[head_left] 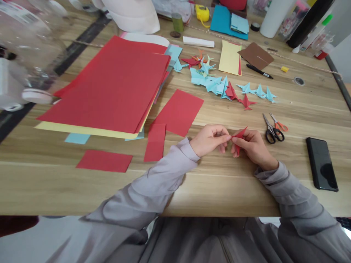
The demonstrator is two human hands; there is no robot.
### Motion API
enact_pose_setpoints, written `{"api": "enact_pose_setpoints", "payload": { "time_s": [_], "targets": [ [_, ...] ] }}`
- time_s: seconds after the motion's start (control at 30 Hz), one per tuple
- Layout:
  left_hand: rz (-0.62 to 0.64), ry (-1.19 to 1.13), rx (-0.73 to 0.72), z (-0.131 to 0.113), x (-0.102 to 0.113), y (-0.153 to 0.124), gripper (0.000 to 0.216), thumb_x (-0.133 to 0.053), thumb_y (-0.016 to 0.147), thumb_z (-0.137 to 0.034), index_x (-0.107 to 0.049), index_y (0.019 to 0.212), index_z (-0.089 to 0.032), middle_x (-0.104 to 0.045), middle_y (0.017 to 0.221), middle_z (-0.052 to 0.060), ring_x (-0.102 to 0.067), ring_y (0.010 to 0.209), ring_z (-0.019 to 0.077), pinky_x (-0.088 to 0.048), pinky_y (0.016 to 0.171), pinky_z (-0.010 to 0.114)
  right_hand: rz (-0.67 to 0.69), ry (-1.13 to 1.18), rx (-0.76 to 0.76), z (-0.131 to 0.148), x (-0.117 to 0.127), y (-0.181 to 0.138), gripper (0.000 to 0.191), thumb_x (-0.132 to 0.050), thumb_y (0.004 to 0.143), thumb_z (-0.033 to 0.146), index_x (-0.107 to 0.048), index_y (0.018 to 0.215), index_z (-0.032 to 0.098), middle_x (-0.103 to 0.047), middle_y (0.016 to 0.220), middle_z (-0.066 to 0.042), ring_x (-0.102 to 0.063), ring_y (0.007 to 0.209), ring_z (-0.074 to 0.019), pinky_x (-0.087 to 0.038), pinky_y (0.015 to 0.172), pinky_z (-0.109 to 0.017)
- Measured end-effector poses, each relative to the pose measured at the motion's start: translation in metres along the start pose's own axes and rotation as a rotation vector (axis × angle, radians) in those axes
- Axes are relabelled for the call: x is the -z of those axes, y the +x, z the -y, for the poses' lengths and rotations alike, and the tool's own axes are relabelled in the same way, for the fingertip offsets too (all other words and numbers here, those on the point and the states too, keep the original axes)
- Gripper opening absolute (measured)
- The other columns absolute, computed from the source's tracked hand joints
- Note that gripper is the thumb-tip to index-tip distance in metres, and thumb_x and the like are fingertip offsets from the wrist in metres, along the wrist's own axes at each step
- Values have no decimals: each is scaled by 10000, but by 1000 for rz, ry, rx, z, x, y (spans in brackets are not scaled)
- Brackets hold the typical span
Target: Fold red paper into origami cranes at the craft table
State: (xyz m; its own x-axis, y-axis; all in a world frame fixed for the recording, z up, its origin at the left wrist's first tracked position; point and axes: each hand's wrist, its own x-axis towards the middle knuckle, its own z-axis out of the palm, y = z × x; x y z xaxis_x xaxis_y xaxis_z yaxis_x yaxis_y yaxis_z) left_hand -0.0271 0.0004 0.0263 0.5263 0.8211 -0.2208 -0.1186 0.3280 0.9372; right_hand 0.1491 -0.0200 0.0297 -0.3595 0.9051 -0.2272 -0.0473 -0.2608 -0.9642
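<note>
Between my two hands is a small folded red paper figure with pointed ends, held just above the table. My right hand grips its body between thumb and fingers. With thumb and forefinger, my left hand pinches the figure's left tip. Beyond my hands lie finished-looking folded paper birds: a red one, a row of light blue ones, and a cluster of blue and red ones. Loose red paper pieces lie to the left of my left hand.
A stack of large red sheets covers the left side. Black-handled scissors, orange-handled scissors and a black phone lie at the right. Farther back are a black pen, brown paper and a yellow tape measure.
</note>
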Motion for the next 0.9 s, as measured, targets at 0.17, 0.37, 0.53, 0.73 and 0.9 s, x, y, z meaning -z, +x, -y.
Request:
{"api": "enact_pose_setpoints", "payload": {
  "time_s": [0.17,0.37,0.53,0.73,0.9],
  "targets": [
    [38,-31,5,1,4,0,131,-663,793,-130,-591,687,-101,-618,550,-10,-597,434,87,-486,454,190,25,-8,-8,0,1,1,275,-763,751,383,-635,717,141,-681,551,-12,-603,415,-108,-477,399,-198],
    [30,-92,-30,2,6,0,104,-696,743,-115,-602,779,-92,-648,620,-2,-626,466,104,-511,478,213,0,116,-9,-1,3,2,234,-771,749,342,-649,734,143,-691,553,-13,-602,407,-107,-466,394,-186],
    [-60,-78,-209,7,1,2,234,-747,712,-166,-595,883,-123,-673,730,-7,-633,492,93,-525,506,219,22,200,-27,-3,5,2,193,-725,797,321,-671,750,142,-708,582,-28,-618,427,-114,-476,410,-189],
    [-59,-4,-245,11,1,2,168,-734,745,-194,-596,812,-126,-649,575,-8,-627,525,100,-503,561,211,52,206,-21,-4,5,2,188,-707,821,311,-681,752,137,-710,590,-29,-623,434,-113,-480,414,-185],
    [-79,-11,-232,9,1,1,138,-726,724,-154,-623,810,-121,-650,564,-6,-620,514,102,-501,556,219,70,180,4,-3,5,2,184,-703,832,302,-682,764,133,-706,596,-26,-626,444,-107,-488,422,-181]
  ]
}}
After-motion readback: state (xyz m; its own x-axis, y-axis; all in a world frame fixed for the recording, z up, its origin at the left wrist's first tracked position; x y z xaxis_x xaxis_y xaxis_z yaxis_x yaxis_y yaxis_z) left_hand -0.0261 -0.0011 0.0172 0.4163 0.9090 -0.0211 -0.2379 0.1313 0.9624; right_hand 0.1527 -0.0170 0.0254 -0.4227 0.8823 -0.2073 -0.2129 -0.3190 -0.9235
